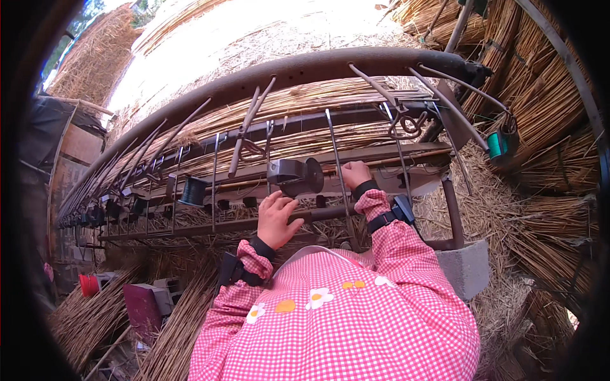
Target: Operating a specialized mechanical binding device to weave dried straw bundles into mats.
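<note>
My left hand is open, fingers spread and bent a little, just below a grey metal spool holder with a round dark disc. Its fingertips come close to the disc's lower edge; whether they touch it I cannot tell. Up and to the right, my right hand is closed with curled fingers beside an upright metal rod, close to the lower rail of the frame. Anything within its fingers is too small or hidden. Long reed stalks lie across the metal frame beyond both hands.
A green wire spool hangs at the frame's right end, a dark spool to the left. Iron hooks dangle from the top pipe. Reed bundles stand at right. A concrete block and a red spool sit low down.
</note>
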{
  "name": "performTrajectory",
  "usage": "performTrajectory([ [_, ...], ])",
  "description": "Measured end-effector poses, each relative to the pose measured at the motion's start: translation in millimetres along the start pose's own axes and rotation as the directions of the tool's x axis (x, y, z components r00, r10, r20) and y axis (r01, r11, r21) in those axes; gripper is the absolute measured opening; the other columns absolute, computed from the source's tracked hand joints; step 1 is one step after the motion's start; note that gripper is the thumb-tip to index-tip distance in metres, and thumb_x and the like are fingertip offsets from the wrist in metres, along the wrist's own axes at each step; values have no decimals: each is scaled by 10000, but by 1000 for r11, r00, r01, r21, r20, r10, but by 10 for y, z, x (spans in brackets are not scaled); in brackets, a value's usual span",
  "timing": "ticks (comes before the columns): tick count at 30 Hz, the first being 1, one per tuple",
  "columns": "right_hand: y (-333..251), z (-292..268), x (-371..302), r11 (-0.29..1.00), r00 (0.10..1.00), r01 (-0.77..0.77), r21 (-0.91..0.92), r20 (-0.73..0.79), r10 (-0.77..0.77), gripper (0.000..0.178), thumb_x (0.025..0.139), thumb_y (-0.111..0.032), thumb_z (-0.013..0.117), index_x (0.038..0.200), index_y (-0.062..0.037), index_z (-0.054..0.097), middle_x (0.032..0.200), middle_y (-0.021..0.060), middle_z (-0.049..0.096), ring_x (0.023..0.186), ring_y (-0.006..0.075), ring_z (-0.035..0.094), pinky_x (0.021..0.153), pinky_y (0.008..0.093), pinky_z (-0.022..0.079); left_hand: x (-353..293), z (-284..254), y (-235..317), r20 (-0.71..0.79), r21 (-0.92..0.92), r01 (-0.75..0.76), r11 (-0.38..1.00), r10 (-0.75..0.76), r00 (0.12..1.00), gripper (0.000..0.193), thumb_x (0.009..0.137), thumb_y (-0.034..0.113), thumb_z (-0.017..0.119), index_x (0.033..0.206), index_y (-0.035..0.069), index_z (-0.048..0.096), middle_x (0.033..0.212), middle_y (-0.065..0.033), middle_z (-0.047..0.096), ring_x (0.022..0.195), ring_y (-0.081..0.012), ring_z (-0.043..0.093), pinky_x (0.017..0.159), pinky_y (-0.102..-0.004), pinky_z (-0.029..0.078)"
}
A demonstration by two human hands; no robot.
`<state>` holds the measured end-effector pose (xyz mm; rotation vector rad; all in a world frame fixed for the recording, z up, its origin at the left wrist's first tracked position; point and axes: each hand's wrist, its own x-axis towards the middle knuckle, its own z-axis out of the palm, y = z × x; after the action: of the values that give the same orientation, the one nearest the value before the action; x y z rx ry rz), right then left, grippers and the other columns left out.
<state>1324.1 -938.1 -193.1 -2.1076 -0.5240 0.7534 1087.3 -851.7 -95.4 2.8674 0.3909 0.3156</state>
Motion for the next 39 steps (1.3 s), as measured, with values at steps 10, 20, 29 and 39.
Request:
performTrajectory([
  [10, 590, -306, -1022, 857, 949, 82, 509, 222, -222, 220, 773, -215, 619, 818, -1, 639, 735, 13, 622, 675, 65, 535, 638, 219, 433, -9, 77, -33, -56, -38, -4, 999, 2, 998, 284, 650, 159, 661, 913, 71, 601, 900, -70, 574, 985, -280, 472, 835, -361, 396],
  [20, 355, -448, -1333, 858, 912, -186, 478, 410, -31, 158, 784, -166, 573, 819, -15, 601, 772, 3, 592, 684, 82, 522, 669, 208, 414, 73, 88, 40, -143, -98, -77, 992, 63, 988, 255, 648, 168, 664, 865, 54, 597, 873, -72, 570, 974, -280, 471, 816, -352, 407],
  [29, 310, -555, -1329, 833, 885, -188, 521, 458, -86, 241, 810, -219, 494, 848, 3, 581, 801, 107, 612, 729, 170, 594, 705, 259, 452, 17, 138, -6, -151, -138, -74, 988, 53, 987, 233, 648, 180, 661, 839, 64, 596, 860, -74, 575, 974, -281, 470, 812, -357, 407],
  [39, -413, -1047, -1452, 538, 745, -335, 773, 567, -351, 288, 831, -217, 421, 847, 25, 576, 912, 167, 602, 822, 238, 578, 793, 320, 442, 40, 188, -29, -200, -156, -2, 988, -30, 979, 208, 654, 176, 659, 830, 74, 617, 845, -62, 582, 951, -250, 494, 814, -362, 399],
])
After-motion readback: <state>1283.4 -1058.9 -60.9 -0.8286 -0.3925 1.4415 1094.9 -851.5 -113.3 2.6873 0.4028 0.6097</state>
